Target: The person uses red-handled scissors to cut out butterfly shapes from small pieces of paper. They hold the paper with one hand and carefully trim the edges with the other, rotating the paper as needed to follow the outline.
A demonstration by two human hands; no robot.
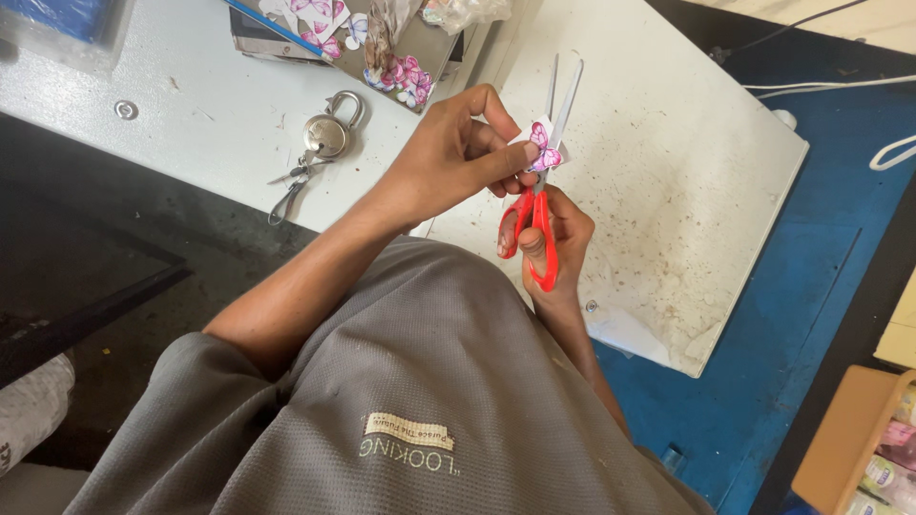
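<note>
The paper butterfly cutout (542,145), light and easily torn, is pinched at its edge by the left hand (458,157). Red-handled scissors (534,224), blades parted, are gripped by the right hand (558,250) above the bench (687,162).

Beyond the scissors (546,153), from twelve to three o'clock, the white tabletop (687,162) lies open for a hand to pass. At ten o'clock a padlock (327,133) with keys stands in the way; at eleven, a heap of butterfly cutouts (382,48) blocks the far edge.
</note>
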